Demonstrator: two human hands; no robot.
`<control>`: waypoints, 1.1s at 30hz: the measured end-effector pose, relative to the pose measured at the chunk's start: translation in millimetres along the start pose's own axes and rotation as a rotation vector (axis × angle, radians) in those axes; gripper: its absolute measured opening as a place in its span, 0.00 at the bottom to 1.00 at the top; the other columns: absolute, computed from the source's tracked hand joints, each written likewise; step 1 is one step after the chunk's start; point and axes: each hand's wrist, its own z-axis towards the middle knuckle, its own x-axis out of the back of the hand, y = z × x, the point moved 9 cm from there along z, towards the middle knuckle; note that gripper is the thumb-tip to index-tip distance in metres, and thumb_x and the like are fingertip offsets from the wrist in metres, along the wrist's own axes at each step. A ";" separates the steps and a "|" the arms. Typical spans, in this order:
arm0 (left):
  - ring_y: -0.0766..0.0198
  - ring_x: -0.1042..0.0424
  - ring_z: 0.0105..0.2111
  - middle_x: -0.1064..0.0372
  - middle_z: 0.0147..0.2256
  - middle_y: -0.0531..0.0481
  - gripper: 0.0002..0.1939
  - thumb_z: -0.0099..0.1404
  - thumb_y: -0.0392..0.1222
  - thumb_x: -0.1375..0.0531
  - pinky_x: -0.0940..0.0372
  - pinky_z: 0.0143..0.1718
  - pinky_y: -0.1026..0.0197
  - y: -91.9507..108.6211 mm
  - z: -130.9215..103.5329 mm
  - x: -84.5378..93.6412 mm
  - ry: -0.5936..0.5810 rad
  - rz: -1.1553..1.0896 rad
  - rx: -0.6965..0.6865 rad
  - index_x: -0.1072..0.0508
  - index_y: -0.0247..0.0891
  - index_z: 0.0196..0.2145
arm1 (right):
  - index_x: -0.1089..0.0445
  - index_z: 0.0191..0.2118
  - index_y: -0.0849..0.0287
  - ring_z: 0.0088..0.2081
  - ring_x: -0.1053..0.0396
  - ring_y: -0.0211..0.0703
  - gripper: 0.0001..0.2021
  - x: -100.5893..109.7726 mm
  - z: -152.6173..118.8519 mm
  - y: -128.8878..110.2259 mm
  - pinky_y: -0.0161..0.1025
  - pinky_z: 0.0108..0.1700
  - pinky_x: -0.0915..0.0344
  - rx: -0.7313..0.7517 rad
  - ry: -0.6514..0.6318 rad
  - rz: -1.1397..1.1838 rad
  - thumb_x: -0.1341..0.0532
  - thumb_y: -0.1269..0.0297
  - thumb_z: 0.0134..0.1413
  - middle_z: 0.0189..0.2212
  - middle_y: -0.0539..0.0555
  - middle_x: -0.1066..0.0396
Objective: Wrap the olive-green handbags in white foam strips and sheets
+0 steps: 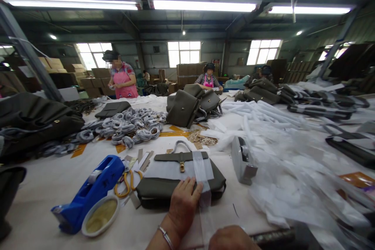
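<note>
A dark olive handbag [164, 189] lies on the table, its wrapped handle pointing away and a gold clasp [182, 166] at the middle of its flap. White sheet material [164, 170] covers part of its front. A translucent strip [202, 172] runs over the bag's right part and down toward me. My left hand [184, 205] rests on the bag's lower front, fingers stretched out beside the strip. At the bottom edge, my right hand [231, 238] is near the strip's lower end; its fingers are hidden.
Left of the bag are a blue tape dispenser [88, 191], a round dish [101, 215] and yellow-handled scissors [124, 187]. A grey dispenser [243, 160] stands right, beside plastic wrapping [287, 179]. Wrapped straps [131, 123] and bags [183, 107] lie beyond; people work across the table.
</note>
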 end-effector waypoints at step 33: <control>0.51 0.25 0.50 0.25 0.52 0.44 0.16 0.71 0.34 0.47 0.27 0.47 0.46 1.8 -5.4 -10.4 0.053 0.016 0.024 0.26 0.43 0.52 | 0.27 0.29 0.58 0.30 0.29 0.46 0.16 69.7 33.3 27.8 0.41 0.34 0.43 -0.537 0.240 -0.542 0.45 0.60 0.68 0.26 0.57 0.26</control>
